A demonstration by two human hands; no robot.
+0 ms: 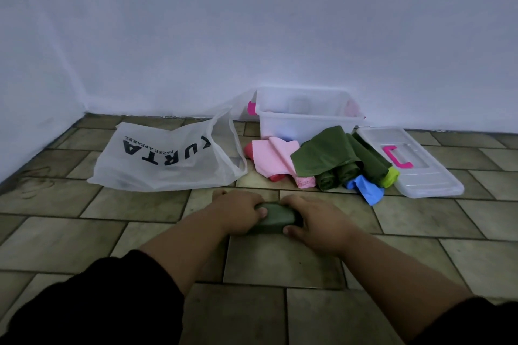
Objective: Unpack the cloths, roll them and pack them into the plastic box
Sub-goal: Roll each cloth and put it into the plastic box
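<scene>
Seen from the head, the rolled green cloth (277, 218) lies on the floor (280, 260) right before me, its long axis running left to right. My left hand (238, 211) takes one end and my right hand (314, 221) the other, fingers of both curled tight around it. The plastic box (294, 126) stands open ahead and slightly right, against the wall, beyond the cloth pile (330, 157). I judge my right hand the nearer.

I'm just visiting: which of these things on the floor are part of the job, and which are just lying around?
In use: dark green cloth roll gripped by left hand and right hand; heap of pink, green and blue cloths; clear plastic box; white printed plastic bag.
Lying idle: flat clear plastic lid with pink handle, beside the box.
</scene>
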